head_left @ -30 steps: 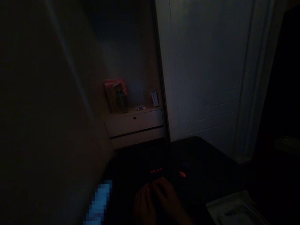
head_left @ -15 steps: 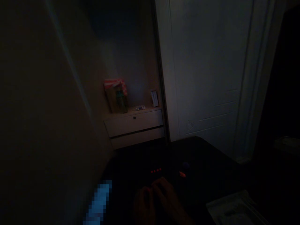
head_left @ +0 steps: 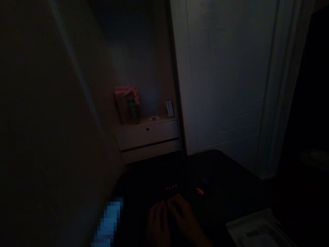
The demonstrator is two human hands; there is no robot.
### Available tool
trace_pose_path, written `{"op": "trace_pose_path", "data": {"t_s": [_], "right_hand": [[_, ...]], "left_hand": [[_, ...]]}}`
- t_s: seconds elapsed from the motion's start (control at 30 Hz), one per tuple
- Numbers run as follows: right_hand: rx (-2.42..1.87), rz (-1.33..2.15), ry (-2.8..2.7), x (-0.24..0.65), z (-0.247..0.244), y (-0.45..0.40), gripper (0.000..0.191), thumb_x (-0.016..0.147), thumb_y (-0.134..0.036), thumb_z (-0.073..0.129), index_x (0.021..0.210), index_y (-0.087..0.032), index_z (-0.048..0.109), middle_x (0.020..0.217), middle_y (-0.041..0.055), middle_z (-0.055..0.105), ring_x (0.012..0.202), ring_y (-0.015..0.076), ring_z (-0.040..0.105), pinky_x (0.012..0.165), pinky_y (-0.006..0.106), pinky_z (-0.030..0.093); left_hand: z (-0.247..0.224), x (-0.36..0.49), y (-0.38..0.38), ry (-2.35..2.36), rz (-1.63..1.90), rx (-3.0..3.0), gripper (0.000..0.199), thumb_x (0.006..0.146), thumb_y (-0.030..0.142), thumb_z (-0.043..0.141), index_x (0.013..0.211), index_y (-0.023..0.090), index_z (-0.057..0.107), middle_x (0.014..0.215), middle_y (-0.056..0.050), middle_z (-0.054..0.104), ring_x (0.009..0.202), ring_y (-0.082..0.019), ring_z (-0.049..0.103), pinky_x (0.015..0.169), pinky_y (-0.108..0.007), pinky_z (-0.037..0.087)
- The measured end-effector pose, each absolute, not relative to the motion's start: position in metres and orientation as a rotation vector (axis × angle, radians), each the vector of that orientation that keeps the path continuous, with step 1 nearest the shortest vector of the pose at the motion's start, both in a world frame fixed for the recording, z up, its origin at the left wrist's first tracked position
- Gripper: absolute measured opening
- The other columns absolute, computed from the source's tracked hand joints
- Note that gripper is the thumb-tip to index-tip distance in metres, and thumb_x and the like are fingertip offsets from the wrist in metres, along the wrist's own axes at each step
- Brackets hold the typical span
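The room is very dark, so detail is poor. My left hand and my right hand meet over the dark table, fingertips almost touching. A small red lump shows at the left fingertips, and the right fingers are pinched against it. Just beyond my hands lies a short row of several small red balls. To their right sit an orange-red, elongated lump and a dark purple round lump.
A pale, flat packet lies at the lower right. On the left glows a blurred-out blue screen. Behind the table stand a drawer unit holding a bottle and a bag, and a white door.
My left fingers have shifted slightly up and closed closer together at the right fingertips, where red now shows. The balls and lumps on the table have stayed put.
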State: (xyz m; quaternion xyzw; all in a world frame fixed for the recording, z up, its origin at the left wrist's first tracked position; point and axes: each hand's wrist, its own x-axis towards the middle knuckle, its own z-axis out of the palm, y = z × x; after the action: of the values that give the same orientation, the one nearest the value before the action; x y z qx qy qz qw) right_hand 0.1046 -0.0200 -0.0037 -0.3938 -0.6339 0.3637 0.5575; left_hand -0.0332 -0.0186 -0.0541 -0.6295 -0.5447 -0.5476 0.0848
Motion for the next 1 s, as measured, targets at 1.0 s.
{"op": "trace_pose_path", "data": {"t_s": [1.0], "right_hand": [[-0.985,0.800,-1.558,0.1040,-0.0041,-0.0213,0.012,0.092,-0.028,0.062,0.093,-0.020,0.070,0.093,0.0053,0.070,0.088,0.0210,0.066,0.080,0.031,0.049]], "left_hand": [[-0.0511,-0.0388,-0.0235,-1.657,-1.656,-1.959,0.024,0.092,0.040,0.058,0.101,0.025,0.075,0.101,-0.006,0.076,0.089,-0.021,0.074,0.077,-0.032,0.062]]}}
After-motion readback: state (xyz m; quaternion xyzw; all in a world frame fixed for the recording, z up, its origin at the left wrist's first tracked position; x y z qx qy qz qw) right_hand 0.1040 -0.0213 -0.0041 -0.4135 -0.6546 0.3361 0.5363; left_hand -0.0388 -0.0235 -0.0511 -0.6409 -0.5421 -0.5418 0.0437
